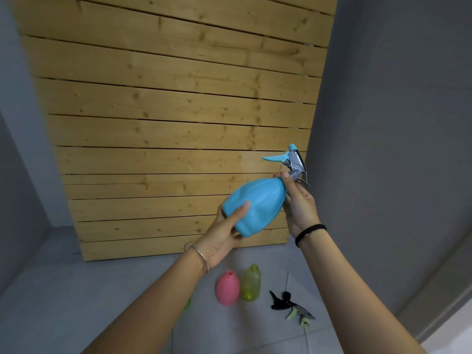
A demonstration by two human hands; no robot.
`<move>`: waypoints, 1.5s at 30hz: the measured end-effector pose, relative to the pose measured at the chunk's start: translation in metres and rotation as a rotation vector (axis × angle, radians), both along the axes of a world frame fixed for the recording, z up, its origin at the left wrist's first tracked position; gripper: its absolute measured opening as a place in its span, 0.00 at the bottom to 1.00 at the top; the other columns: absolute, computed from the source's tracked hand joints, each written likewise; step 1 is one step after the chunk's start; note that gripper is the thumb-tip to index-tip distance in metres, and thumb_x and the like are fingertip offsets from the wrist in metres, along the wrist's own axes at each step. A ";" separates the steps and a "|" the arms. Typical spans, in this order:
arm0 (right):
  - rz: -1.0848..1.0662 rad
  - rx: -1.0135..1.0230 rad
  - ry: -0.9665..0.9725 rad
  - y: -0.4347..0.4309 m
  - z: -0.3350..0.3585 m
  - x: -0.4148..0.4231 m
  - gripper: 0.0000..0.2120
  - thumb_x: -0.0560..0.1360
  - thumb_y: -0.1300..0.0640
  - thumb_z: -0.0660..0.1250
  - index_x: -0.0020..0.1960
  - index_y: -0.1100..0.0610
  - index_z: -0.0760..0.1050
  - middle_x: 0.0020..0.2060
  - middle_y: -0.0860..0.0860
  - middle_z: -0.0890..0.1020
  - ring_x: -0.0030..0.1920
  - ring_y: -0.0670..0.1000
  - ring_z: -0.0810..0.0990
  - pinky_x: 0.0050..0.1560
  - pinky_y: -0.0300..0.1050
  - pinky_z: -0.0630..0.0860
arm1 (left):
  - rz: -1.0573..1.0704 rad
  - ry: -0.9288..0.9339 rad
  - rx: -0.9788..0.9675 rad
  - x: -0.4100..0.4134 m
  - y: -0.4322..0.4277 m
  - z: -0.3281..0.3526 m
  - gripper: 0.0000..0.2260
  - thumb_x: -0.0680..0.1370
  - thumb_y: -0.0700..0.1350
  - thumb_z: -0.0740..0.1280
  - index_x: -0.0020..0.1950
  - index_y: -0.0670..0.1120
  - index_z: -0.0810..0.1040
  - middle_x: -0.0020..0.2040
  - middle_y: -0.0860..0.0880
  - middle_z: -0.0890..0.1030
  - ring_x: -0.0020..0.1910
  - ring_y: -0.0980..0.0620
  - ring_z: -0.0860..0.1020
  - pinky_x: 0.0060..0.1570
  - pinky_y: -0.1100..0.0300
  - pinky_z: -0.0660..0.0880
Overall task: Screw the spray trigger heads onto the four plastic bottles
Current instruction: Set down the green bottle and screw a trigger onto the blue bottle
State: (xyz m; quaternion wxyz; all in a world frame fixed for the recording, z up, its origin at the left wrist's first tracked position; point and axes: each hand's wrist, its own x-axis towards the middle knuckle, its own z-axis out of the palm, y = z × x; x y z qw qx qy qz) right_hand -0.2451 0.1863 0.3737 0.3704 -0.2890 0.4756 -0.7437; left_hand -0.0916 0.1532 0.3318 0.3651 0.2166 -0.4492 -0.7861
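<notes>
The blue bottle (255, 205) is held up in the air, tilted with its neck toward two o'clock, its blue-and-grey trigger head (293, 162) seated on top. The left hand (224, 233) clamps the base; the right hand (298, 203) pinches the collar, apparently tightening. Next likely comes a final twist. At six o'clock on the floor (127, 290) stand a pink bottle (228, 287) and a yellow-green bottle (251, 282), both uncapped, beside loose trigger heads (288, 302).

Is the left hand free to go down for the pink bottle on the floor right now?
Probably not yet. The left hand is cupping the base of the blue bottle while the right hand holds its neck. The pink bottle itself stands uncovered below it.
</notes>
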 end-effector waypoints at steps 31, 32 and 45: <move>0.453 0.083 0.213 -0.013 0.007 0.021 0.20 0.77 0.41 0.56 0.57 0.53 0.77 0.57 0.49 0.81 0.60 0.48 0.78 0.60 0.45 0.74 | 0.147 0.037 0.374 0.032 -0.043 -0.043 0.19 0.74 0.60 0.64 0.60 0.51 0.76 0.59 0.46 0.80 0.56 0.45 0.79 0.46 0.47 0.79; 0.496 0.091 0.191 -0.017 0.005 0.020 0.21 0.78 0.41 0.55 0.58 0.54 0.76 0.56 0.49 0.80 0.59 0.48 0.78 0.60 0.45 0.73 | 0.149 0.033 0.374 0.035 -0.049 -0.047 0.20 0.74 0.60 0.64 0.61 0.51 0.75 0.60 0.46 0.80 0.56 0.46 0.80 0.45 0.48 0.80; 0.572 0.414 0.271 -0.095 -0.106 0.016 0.13 0.75 0.45 0.63 0.51 0.52 0.81 0.51 0.46 0.83 0.58 0.45 0.78 0.60 0.41 0.72 | 0.499 -0.829 -0.060 0.078 -0.124 -0.159 0.19 0.79 0.52 0.61 0.66 0.42 0.71 0.59 0.48 0.73 0.59 0.49 0.72 0.60 0.57 0.67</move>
